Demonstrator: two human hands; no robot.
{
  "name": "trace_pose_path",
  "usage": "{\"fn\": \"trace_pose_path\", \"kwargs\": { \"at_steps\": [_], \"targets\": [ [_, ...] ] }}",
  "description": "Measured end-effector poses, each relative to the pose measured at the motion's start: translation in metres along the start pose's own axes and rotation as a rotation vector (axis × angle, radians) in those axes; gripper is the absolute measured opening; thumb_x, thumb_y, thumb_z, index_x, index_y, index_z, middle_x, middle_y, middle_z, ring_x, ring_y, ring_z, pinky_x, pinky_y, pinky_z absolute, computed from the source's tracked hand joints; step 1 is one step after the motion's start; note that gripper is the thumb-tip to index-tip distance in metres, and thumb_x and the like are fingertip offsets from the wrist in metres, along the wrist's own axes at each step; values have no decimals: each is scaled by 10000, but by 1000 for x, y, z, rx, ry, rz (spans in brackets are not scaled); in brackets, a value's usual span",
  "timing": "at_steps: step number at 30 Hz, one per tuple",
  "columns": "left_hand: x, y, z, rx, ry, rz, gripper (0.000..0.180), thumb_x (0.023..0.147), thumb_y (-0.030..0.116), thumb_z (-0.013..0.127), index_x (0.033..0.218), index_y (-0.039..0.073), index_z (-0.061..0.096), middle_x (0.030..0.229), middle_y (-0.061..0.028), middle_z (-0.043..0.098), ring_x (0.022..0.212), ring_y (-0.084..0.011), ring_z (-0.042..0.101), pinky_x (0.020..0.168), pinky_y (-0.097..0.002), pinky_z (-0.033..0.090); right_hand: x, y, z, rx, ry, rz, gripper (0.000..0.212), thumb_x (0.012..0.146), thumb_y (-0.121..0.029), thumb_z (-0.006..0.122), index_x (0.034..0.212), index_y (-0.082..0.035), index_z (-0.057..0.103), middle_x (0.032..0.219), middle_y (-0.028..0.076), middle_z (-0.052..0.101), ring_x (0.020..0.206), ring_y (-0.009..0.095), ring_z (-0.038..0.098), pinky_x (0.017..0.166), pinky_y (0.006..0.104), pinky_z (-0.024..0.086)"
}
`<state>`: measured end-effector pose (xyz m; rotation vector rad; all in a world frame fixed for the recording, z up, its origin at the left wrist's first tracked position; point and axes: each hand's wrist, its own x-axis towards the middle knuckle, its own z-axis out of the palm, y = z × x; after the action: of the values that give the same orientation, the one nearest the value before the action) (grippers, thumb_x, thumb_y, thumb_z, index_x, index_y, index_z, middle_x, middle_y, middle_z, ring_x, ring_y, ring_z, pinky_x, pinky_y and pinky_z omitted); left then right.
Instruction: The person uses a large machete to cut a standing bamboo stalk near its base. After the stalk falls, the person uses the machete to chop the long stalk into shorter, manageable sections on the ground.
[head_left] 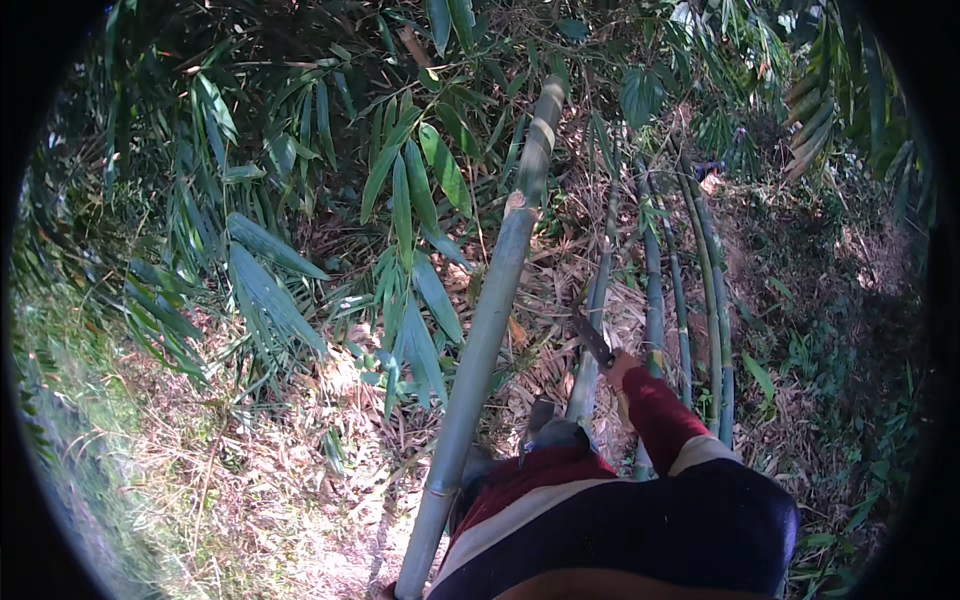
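Note:
My right hand (pixel 622 368), at the end of a red sleeve, is closed round the handle of a machete (pixel 592 338). Its dark blade points up and left, in front of a standing bamboo stem (pixel 586 380); I cannot tell whether they touch. A thick green bamboo pole (pixel 490 310) slants from the lower edge up to the far middle, close on my left side. At its near end shows a small sliver of my left hand (pixel 387 592), wrapped against the pole; most of that hand is out of view.
Several thinner bamboo stems (pixel 716 300) stand right of the machete. Leafy bamboo branches (pixel 410 180) hang at the upper left. Dry leaf litter (pixel 300 480) covers the ground, with low green plants (pixel 800 380) at the right. Beside my torso is a dark grey shape (pixel 558 434) I cannot make out.

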<state>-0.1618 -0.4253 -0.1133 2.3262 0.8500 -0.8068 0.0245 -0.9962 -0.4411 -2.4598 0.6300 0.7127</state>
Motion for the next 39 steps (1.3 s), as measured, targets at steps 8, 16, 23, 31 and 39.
{"fn": "trace_pose_path", "kwargs": {
  "at_steps": [8,16,23,31,39],
  "targets": [
    [142,12,76,-61,-354,346,334,692,217,794,865,-43,676,746,-157,705,684,-247,706,646,-375,570,-161,19,16,990,175,472,374,810,-201,783,1079,15,640,808,133,684,646,249,672,551,419,549],
    [100,51,58,-397,-770,611,288,794,-14,725,995,-40,520,742,-106,648,618,-207,668,561,-328,546,-232,-14,22,1105,-17,445,234,873,-181,725,960,23,652,735,147,667,558,264,649,505,416,530],
    [11,57,90,-186,-286,530,543,672,255,873,1098,-10,664,901,-151,727,831,-249,714,773,-387,563,-135,32,57,806,-116,287,361,883,-259,739,1109,7,644,768,130,688,583,216,649,533,378,533],
    [-16,104,130,-198,-266,326,509,673,254,866,1082,5,690,943,-152,741,885,-240,723,784,-392,565,-112,138,57,417,-116,558,469,827,-383,761,1075,9,692,915,171,717,771,252,706,694,406,578],
    [108,266,191,-463,-787,464,258,774,140,779,912,-38,653,726,-132,679,599,-257,686,581,-392,577,-197,223,20,461,120,715,635,809,-469,753,1134,69,664,1089,231,696,1003,305,696,852,396,563]
  ]
}}
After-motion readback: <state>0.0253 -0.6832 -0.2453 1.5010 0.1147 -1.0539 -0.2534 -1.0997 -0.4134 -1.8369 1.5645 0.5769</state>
